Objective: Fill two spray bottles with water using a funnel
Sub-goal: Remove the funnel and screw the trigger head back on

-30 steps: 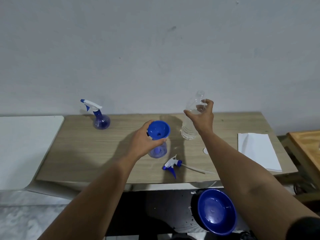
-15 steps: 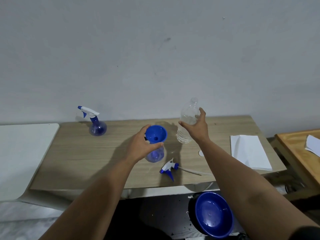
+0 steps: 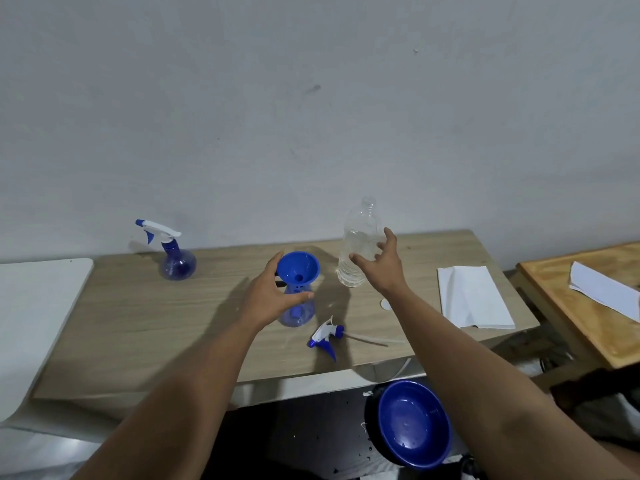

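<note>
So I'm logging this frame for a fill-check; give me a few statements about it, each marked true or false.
1. The blue funnel sits in the open spray bottle. True.
2. The clear water bottle lies on its side. False: it stands upright.
3. The loose spray head lies on the table. True.
4. The far spray bottle has no spray head. False: its head is on.
5. The right hand has a closed grip on the funnel. False: its fingers are spread by the water bottle.
</note>
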Demonstrator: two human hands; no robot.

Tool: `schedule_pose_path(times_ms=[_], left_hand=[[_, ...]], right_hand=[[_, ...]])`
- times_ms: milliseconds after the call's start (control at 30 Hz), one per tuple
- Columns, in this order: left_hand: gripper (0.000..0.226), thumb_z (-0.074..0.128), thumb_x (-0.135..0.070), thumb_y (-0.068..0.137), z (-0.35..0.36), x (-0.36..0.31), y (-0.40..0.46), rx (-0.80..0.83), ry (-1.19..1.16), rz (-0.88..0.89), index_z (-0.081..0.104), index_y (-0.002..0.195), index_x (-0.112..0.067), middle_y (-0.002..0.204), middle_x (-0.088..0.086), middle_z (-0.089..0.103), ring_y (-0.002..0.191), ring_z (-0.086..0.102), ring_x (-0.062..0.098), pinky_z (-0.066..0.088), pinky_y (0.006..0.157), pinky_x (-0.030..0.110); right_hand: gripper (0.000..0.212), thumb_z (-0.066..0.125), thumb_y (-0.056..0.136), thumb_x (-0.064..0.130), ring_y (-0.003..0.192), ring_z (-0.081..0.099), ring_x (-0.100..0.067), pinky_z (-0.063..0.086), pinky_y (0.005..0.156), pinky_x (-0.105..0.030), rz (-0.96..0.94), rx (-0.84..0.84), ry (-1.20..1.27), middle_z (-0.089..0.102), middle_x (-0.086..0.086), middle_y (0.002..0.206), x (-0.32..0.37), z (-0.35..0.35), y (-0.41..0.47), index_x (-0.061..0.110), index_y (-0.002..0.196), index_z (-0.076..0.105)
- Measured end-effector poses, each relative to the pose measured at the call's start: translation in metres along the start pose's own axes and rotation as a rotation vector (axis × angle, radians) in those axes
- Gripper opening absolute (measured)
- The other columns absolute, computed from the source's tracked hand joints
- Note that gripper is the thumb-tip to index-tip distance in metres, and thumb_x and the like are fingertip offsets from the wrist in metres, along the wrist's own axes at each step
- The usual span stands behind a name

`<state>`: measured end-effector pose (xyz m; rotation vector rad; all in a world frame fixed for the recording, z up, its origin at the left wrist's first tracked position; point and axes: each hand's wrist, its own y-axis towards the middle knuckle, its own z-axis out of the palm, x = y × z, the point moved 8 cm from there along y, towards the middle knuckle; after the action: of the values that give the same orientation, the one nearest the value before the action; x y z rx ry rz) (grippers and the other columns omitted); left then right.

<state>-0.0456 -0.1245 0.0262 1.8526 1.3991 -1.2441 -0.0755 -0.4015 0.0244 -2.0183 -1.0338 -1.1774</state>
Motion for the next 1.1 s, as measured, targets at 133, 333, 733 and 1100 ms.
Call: schedule_pose_path(times_ms=[133, 333, 733, 1100], left_hand=[[0.094, 0.093, -0.039, 0.065, 0.0, 0.007, 0.0, 0.023, 0.015, -0.004, 0.036, 0.14, -0.048, 0.127, -0.021, 0.055, 0.113, 0.055, 0.007, 0.045, 0.085, 0.027], [0.081, 0.09, -0.026, 0.072, 0.012, 0.031, 0.006, 0.093, 0.048, -0.093, 0.049, 0.142, -0.021, 0.134, -0.003, 0.057, 0.118, 0.055, 0.016, 0.044, 0.085, 0.028], [0.005, 0.053, -0.01, 0.099, 0.045, 0.044, 0.027, 0.215, 0.265, -0.097, 0.056, 0.096, -0.012, 0.09, 0.005, 0.06, 0.088, 0.059, 0.024, 0.051, 0.079, 0.036], [0.047, 0.084, -0.031, 0.078, 0.037, 0.06, 0.029, 0.07, 0.124, -0.133, 0.056, 0.116, -0.035, 0.1, -0.015, 0.064, 0.095, 0.063, 0.011, 0.053, 0.091, 0.033]], right_hand=[[0.077, 0.081, 0.087, 0.029, 0.114, 0.065, -0.024, 0.055, 0.102, -0.045, 0.062, -0.095, 0.036, 0.061, -0.009, 0.135, -0.01, -0.004, -0.025, 0.023, 0.153, 0.041], [0.023, 0.076, 0.09, 0.024, 0.098, 0.073, -0.018, 0.058, 0.087, -0.033, 0.066, -0.027, 0.048, 0.075, 0.001, 0.102, 0.011, 0.023, -0.056, 0.019, 0.112, 0.073], [0.043, 0.083, 0.078, 0.045, 0.087, 0.066, -0.024, 0.055, 0.07, -0.032, -0.269, 0.528, -1.063, 0.062, -0.001, 0.09, 0.13, 0.128, -0.06, 0.015, 0.102, 0.064], [0.048, 0.088, 0.074, 0.044, 0.085, 0.064, -0.024, 0.049, 0.065, -0.032, -0.205, 0.673, -1.115, 0.068, -0.005, 0.1, 0.146, 0.122, -0.045, 0.013, 0.102, 0.065]])
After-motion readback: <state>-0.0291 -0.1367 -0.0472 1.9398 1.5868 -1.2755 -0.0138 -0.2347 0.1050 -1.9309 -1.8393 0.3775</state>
